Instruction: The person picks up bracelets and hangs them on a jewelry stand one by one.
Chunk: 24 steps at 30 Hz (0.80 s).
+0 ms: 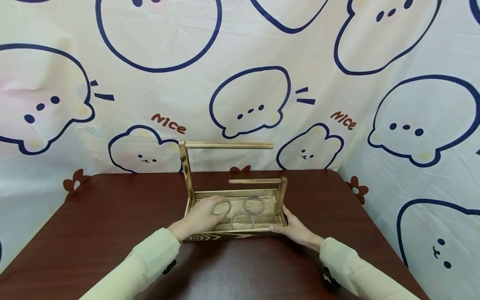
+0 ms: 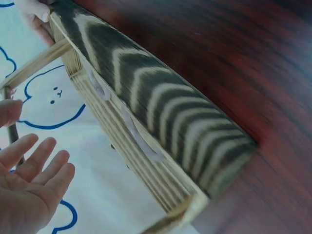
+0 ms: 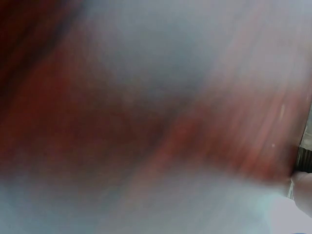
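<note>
Gripping the wooden tray (image 1: 232, 236) by its right end in the head view, my right hand (image 1: 294, 230) has its thumb on the near rim. My left hand (image 1: 202, 214) is over the tray's left end, thumb and fingers parted beside one of three grey rings (image 1: 232, 221) inside the tray; I cannot tell whether I touch it. A tall post (image 1: 187, 175) rises at the tray's left end, a shorter post (image 1: 281, 196) at its right. The tabletop (image 1: 112, 216) stretches wide either side of the tray, its far edge near behind.

From my left wrist, those fingers look loosely spread, apart from the tray's long wall.

From my right wrist, blur hides most; I cannot read my fingers there.
</note>
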{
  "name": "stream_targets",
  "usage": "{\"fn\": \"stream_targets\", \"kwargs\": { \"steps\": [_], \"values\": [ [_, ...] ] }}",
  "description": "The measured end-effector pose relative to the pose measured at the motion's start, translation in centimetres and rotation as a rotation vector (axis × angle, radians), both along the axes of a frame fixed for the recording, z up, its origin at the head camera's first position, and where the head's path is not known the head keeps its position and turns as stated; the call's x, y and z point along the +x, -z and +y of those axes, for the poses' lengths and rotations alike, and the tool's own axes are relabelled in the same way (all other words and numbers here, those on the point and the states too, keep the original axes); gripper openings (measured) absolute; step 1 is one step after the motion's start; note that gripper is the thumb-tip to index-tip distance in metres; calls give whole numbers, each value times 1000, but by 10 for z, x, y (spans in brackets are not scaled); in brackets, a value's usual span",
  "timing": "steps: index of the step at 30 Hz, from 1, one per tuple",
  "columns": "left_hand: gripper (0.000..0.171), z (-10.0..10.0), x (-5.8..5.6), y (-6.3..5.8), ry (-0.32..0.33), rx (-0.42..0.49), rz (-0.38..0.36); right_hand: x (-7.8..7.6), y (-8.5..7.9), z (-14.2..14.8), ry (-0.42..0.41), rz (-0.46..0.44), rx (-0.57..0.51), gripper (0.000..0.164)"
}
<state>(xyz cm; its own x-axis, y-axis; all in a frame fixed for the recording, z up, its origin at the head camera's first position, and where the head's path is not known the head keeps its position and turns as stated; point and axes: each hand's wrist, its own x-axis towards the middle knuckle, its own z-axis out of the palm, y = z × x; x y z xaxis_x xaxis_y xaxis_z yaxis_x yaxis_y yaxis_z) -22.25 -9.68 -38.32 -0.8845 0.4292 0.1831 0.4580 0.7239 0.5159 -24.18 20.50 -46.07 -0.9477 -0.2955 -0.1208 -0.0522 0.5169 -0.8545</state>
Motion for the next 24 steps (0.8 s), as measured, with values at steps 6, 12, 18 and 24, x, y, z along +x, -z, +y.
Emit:
{"fn": "stream_targets", "kwargs": {
  "steps": [6, 12, 18, 24],
  "values": [
    [40, 14, -8, 9, 1, 59, -27, 1, 0, -1, -13, 20, 1, 102],
    [38, 28, -16, 24, 6, 161, -51, -1, 1, -1, -18, 23, 1, 102],
    [42, 44, -24, 36, 6, 260, -49, -2, 1, -1, -10, 9, 15, 102],
    [43, 60, -37, 47, 26, 275, -67, -1, 1, 0, 5, -2, 27, 104]
  ]
}}
